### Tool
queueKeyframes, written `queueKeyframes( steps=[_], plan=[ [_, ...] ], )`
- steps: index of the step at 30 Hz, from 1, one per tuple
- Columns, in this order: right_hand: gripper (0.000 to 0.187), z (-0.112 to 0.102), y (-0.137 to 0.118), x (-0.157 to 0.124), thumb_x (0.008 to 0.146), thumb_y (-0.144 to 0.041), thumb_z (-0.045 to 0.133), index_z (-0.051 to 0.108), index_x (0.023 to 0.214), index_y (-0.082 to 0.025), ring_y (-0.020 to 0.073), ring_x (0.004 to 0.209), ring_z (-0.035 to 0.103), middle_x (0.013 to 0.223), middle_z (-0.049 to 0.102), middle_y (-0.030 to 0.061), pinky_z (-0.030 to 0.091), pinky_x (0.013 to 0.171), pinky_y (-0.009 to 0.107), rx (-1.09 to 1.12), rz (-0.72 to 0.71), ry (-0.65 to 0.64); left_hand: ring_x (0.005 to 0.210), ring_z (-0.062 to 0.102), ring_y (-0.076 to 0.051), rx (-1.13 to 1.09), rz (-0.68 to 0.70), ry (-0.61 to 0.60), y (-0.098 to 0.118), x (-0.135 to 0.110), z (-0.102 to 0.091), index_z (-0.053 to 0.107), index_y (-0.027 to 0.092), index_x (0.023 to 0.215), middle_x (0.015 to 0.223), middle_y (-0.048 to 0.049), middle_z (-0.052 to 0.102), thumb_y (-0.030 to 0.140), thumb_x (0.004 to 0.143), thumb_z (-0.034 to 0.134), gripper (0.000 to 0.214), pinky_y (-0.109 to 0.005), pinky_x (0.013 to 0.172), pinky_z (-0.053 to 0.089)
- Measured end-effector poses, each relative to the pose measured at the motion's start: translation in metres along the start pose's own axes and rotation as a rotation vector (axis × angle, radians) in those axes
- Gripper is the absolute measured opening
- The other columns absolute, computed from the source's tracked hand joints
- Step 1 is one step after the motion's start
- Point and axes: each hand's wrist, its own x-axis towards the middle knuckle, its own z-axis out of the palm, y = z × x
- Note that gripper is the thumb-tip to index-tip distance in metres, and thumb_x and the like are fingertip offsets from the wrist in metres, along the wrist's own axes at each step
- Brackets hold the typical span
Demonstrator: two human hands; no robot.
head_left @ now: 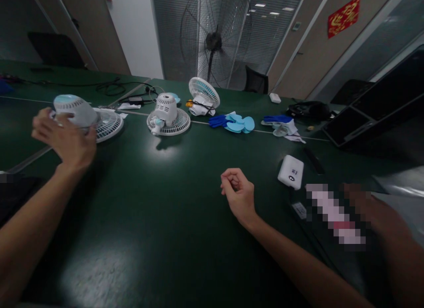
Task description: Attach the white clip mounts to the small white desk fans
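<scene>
The two hands are well apart. The left hand (66,138) reaches out over the near side of a white fan (77,110) that lies grille down at the left of the green table (185,206); its fingers spread across the fan's rounded back, but whether they grip it or only rest there I cannot tell. The right hand (239,191) is near the middle of the table, its fingers curled in towards the thumb in a loose fist, just above the bare surface. Beyond the hands, a second fan (166,108) lies grille down, and a third fan (203,95) stands just behind it to the right, its grille tilted up. Next come blue gloves (217,121) beside light blue fan blades (237,123), then a pile of blue and white cloth (281,123). A white box (290,172) sits to the right of the right hand. At the right edge another person's arm (402,244) comes in, blurred, beside a pixelated patch. Behind the table stands a big black fan (213,41), with a chair (256,81) near it.
</scene>
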Motion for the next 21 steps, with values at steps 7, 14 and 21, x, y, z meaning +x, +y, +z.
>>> queueKeyframes(
  steps=[7,14,21],
  plan=[
    [0.007,-0.001,0.004,-0.001,0.097,-0.029,0.062,0.061,0.101,-0.024,0.0118,0.057,0.062,0.072,0.062,-0.0044,0.048,0.050,0.024,-0.002,0.007,-0.006,0.141,0.038,-0.032,-0.039,0.530,-0.271,0.123,0.015,0.034,0.039,0.005,0.151,0.155,-0.0198,0.044,0.031,0.106,0.054,0.054,-0.048,0.118,0.035],
    [0.005,-0.002,0.002,-0.001,0.098,-0.027,0.061,0.060,0.101,-0.024,0.0120,0.057,0.062,0.072,0.062,-0.0042,0.047,0.050,0.024,-0.010,-0.007,-0.039,0.108,0.062,-0.029,0.046,0.497,-0.389,0.146,0.038,0.043,0.056,0.003,0.129,0.125,-0.0214,0.063,0.029,0.107,0.052,0.035,-0.042,0.091,0.051],
    [0.004,-0.001,-0.004,0.000,0.099,-0.027,0.060,0.061,0.100,-0.023,0.0121,0.059,0.062,0.072,0.062,-0.0038,0.048,0.052,0.024,-0.023,-0.010,-0.058,0.098,0.069,-0.033,0.087,0.475,-0.436,0.155,0.029,0.037,0.049,0.011,0.136,0.125,-0.0241,0.065,0.047,0.110,0.038,0.046,-0.045,0.082,0.052]
  ],
)
